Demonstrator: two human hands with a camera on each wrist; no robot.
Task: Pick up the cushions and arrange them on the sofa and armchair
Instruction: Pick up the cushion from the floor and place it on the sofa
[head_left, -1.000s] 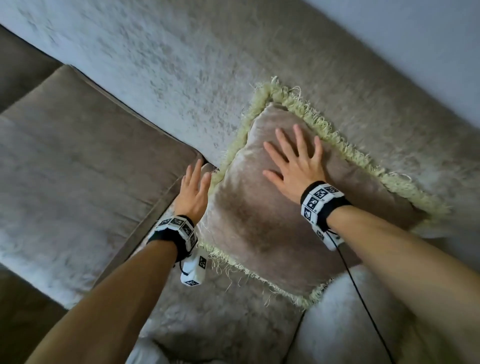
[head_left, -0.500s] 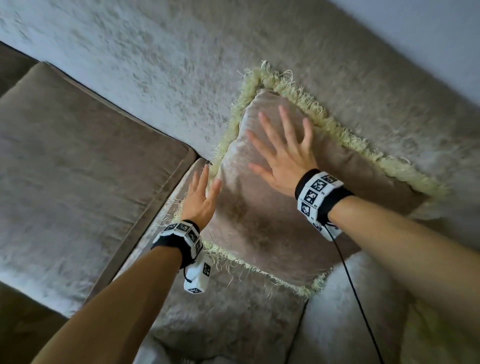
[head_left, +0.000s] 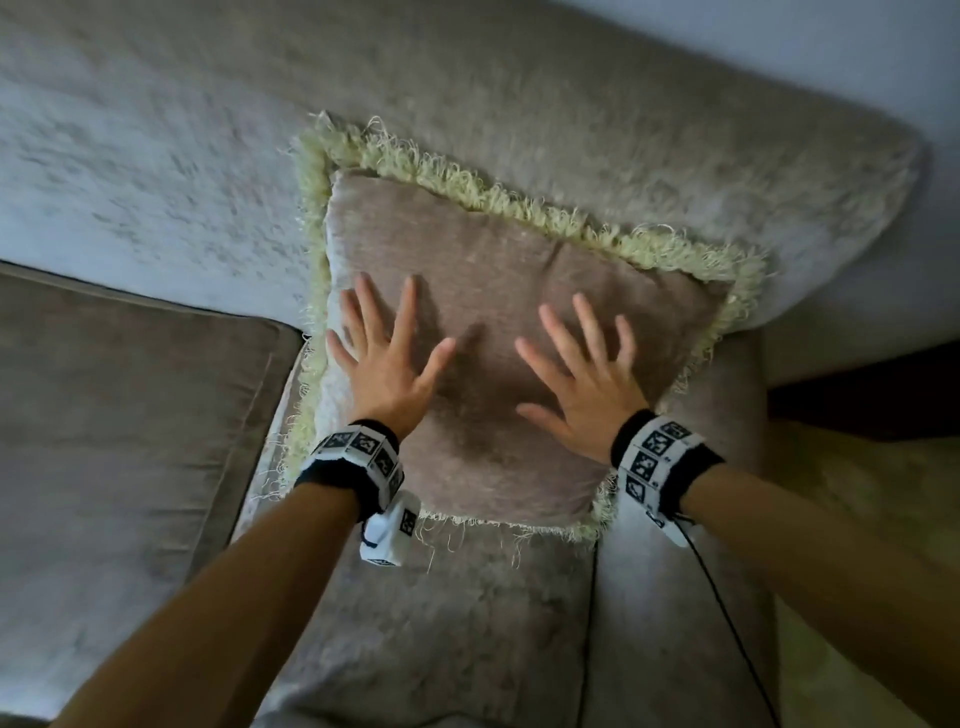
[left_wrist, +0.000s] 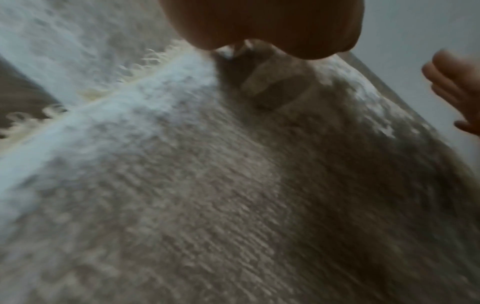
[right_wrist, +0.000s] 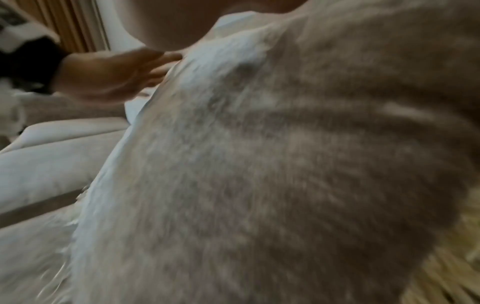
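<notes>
A taupe cushion (head_left: 498, 270) with a pale yellow-green fringe leans against the sofa backrest (head_left: 467, 93) at the sofa's right end. My left hand (head_left: 382, 353) lies flat on the cushion's left half, fingers spread and straight. On the right half my right hand (head_left: 582, 364) presses the same way, fingers splayed. Both wrist views are blurred and filled by the cushion fabric (left_wrist: 233, 195) (right_wrist: 259, 164). In the left wrist view the right hand (left_wrist: 451, 90) shows at the right edge; in the right wrist view the left hand (right_wrist: 109, 76) shows at the upper left.
The sofa seat cushion (head_left: 119, 441) stretches to the left of the fringed cushion. The padded armrest (head_left: 675, 597) runs along the right side, with a dark gap and yellowish floor (head_left: 857, 493) beyond it. A pale wall (head_left: 831, 47) stands behind the backrest.
My left hand has moved from the cushion's left edge onto its face. The right hand has shifted to the right half. The view has swung so the cushion now sits squarer.
</notes>
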